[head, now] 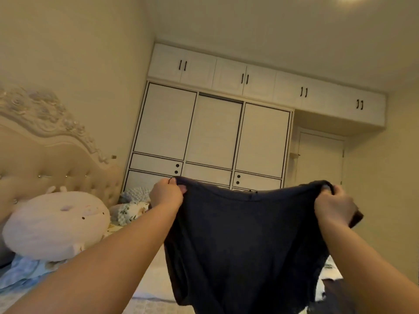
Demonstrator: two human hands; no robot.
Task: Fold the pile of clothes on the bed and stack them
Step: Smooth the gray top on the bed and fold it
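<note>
A dark navy garment (244,241) hangs spread in the air in front of me, above the bed (149,286). My left hand (166,196) pinches its top left corner and my right hand (335,205) grips its top right corner. The cloth sags between the two hands and drops past the bottom of the view. A dark piece of clothing (335,295) lies on the bed at the lower right, partly hidden by the held garment. Light blue cloth (20,270) lies at the left edge of the bed.
A large pale round plush toy (56,225) leans against the tufted headboard (56,164) at left. Floral pillows (130,210) lie behind my left arm. White wardrobe doors (213,132) fill the far wall, with a door (319,159) to the right.
</note>
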